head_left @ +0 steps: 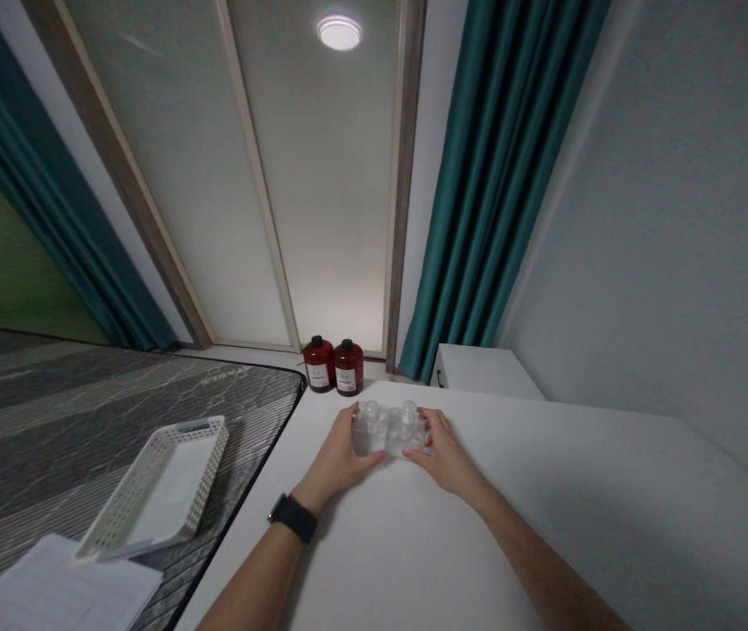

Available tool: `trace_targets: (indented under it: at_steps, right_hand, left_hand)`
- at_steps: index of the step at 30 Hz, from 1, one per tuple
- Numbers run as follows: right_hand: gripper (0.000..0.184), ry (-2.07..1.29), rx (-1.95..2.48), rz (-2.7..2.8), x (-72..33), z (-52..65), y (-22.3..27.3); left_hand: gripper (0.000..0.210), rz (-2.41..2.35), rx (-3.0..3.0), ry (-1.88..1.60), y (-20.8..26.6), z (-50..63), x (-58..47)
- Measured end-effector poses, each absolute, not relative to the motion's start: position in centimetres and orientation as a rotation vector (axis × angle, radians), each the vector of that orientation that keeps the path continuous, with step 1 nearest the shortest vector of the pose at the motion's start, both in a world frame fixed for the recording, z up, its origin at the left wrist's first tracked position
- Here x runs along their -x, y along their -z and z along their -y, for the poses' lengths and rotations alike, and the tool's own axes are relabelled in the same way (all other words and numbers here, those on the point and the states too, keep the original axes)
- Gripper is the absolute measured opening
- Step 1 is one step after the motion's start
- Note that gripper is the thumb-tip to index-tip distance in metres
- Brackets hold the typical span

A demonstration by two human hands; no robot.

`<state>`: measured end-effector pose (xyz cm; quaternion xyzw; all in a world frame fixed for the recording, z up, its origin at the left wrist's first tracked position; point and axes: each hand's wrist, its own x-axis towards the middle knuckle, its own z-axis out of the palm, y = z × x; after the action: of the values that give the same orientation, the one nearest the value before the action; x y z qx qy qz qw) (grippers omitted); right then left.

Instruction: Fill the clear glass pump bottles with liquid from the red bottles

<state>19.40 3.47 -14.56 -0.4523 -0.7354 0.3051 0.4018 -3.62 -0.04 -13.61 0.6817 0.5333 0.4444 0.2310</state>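
Between my two hands is a clear plastic piece [388,435] with rounded, knob-like bumps on top; its exact kind I cannot make out. My left hand [341,451] grips its left end, thumb along the near side and fingers round the far corner. On the opposite end, my right hand [443,451] holds it the same way, fingertips partly hidden behind the plastic. The piece is at the far part of the white table [400,552]; whether it rests on the surface or is slightly lifted cannot be told. A dark watch [293,517] is on my left wrist.
Two dark red bottles [333,366] with black caps and white labels stand just beyond my left hand, at the table's far edge. Left of the table, a grey striped bed surface [243,399] carries a white perforated basket [200,491] and paper sheets [65,587]. A white cabinet [485,368] stands behind.
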Motion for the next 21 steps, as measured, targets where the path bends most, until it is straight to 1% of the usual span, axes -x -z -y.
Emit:
trace_targets:
  at_steps: [7, 15, 21]
  right_hand:
    - [0.059, -0.735, 1.128, 1.824, -19.0, -3.3, 15.0]
    - [0.055, -0.758, 1.116, 1.793, -18.4, -2.7, 14.5]
    - [0.057, -0.765, 1.132, 1.773, -17.2, -2.3, 14.0]
  left_hand:
    - [0.077, -1.544, -1.854, -1.226, 14.2, 0.2, 3.1]
    - [0.077, -1.580, -1.914, -1.181, 12.6, 0.6, 3.3]
    - [0.076, -1.567, -1.911, -1.212, 11.5, 0.6, 4.0]
